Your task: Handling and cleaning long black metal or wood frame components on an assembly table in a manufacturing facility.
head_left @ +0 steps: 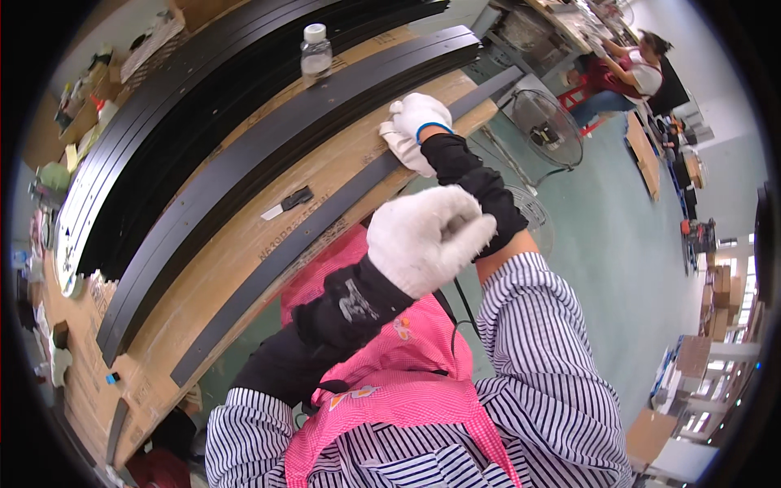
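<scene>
My right hand (419, 116), in a white glove with a blue cuff edge, is closed on a white cloth (409, 153). The cloth lies against a long, narrow black strip (325, 213) along the table's near edge. My left hand (425, 238), also in a white glove, is closed in front of my right forearm. Its fingers and thumb curl round a hollow, and nothing shows inside. Whether it touches the right black sleeve (488, 199) cannot be made out. Beyond the strip lies a utility knife (289, 202) with a dark handle and pale blade.
A curved stack of black strips (268, 142) runs across the cardboard-covered table (183, 305), with another stack (154, 134) behind. A clear bottle (316, 57) with a white cap stands between them. A floor fan (541, 130) is right of the table. Another person (622, 77) works at far right.
</scene>
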The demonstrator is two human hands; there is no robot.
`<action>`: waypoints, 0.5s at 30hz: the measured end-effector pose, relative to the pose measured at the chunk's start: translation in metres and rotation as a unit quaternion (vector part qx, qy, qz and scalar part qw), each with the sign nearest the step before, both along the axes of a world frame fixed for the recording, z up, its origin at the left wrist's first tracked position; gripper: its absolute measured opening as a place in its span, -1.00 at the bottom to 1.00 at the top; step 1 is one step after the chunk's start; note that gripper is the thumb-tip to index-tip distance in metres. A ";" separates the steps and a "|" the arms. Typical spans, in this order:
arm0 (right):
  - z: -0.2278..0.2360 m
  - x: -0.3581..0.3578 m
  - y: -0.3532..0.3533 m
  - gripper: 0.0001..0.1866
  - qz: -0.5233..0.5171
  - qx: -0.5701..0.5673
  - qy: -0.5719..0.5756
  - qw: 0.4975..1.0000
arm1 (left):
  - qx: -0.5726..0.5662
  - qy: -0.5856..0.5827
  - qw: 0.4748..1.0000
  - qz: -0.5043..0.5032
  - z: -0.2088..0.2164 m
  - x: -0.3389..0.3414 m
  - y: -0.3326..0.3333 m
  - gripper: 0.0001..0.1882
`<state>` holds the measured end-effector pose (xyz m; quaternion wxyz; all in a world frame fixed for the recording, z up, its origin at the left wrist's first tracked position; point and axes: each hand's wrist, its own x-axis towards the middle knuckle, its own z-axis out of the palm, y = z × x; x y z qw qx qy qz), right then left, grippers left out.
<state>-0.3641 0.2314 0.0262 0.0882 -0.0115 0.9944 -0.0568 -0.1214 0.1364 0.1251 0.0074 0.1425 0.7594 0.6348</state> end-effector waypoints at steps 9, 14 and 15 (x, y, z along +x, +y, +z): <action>0.001 0.013 0.021 -0.63 0.076 0.163 0.140 0.974 | 0.040 0.101 0.993 -0.038 0.018 -0.006 0.038 -0.87; 0.023 -0.033 0.022 -0.69 0.126 0.227 0.161 0.952 | -0.104 0.224 0.956 -0.161 0.083 0.040 0.058 -0.81; 0.028 -0.065 0.067 -0.66 0.023 0.165 0.155 0.974 | -0.097 0.332 0.937 -0.055 0.086 0.055 0.062 -0.77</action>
